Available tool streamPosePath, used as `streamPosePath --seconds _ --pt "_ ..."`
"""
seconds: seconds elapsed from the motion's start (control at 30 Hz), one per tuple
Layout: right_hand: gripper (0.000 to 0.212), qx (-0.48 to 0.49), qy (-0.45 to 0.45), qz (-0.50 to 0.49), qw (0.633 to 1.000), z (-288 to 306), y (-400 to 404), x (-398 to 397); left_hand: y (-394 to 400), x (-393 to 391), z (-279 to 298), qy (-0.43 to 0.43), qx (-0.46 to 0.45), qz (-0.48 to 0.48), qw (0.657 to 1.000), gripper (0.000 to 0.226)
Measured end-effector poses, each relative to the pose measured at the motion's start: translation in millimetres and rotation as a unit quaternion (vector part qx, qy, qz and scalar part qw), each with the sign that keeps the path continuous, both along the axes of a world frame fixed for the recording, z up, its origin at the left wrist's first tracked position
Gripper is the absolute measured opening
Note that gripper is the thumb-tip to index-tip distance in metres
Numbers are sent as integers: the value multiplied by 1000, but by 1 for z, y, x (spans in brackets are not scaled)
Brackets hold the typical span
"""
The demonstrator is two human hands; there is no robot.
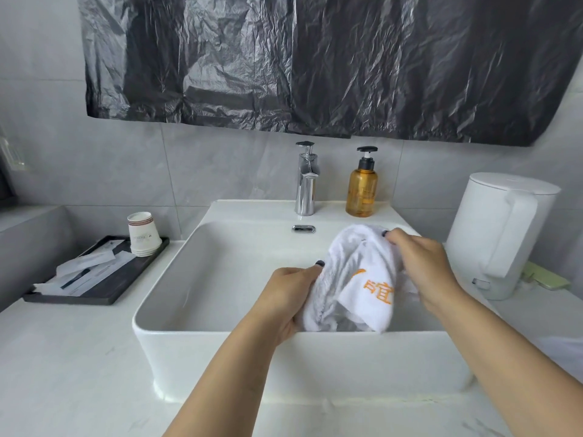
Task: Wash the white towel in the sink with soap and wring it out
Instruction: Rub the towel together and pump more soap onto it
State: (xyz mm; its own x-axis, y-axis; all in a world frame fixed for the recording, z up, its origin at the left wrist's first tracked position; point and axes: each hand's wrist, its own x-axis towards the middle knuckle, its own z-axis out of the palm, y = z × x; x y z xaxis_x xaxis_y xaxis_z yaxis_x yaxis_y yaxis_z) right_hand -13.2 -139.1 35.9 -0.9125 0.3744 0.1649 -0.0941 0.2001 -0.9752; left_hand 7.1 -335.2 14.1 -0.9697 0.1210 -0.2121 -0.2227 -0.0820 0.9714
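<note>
- We think the first risk is a splash: the towel hangs over the right half of the sink, close to its near rim, and water wrung from it there may fall on the counter.
- The soap bottle stands on the back ledge, just right of the tap, in the upper middle of the frame. If we reach for it with the towel in hand, the cloth may knock it over.
- The kettle at the right edge is near our right arm; a wide elbow move could push it.
- We cannot tell whether the towel is already wet or soaped, so we may wring too early.
- Our left hand, at lower centre, is closed on the lower left end of the towel, fingers curled around the bunched cloth.
- Our right hand, at centre right, grips the upper right end, fingers curled over the top fold.
- The towel is bunched between both hands, its orange embroidery facing us, held above the basin.
- No water runs from the tap that we can see.
</note>
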Motion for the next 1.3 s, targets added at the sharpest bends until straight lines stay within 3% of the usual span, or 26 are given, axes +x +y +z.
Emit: streamPosePath --seconds 0.17,0.33,0.43,0.53,0.63,0.73,0.83,0.93,1.0,1.13,1.3 --pt "41 65 -76 49 994 6 29 4 -2 -2 1 49 61 31 996 24" --pt "25 115 -98 201 968 15 27 7 3 4 3 114 100 34 988 26" --pt "50 161 -115 279 940 18 10 5 4 8 4 125 102 12 987 32" --pt "25 206 -102 336 914 22 -3 9 1 10 4 124 100 2 987 29" --pt "21 101 -8 264 959 31 -5 7 -2 9 6 117 97 -2 988 16" --pt "26 15 78 174 982 44 -4 1 0 9 6 100 2 -60 993 20" --pt "25 120 120 65 983 41 -5 -10 6 6 2 96 -95 -107 985 30" --pt "29 256 144 -25 956 27 -10 -5 11 3 0 104 -73 -63 990 41" --pt "35 301 167 15 939 12 -25 13 9 -2 0 89 -18 -9 996 37" --pt "33 434 233 78 867 -7 -65 34 2 0 4 55 30 -39 997 41" --pt "40 376 113 64 917 -5 -53 -10 4 4 4 56 68 -53 995 27"
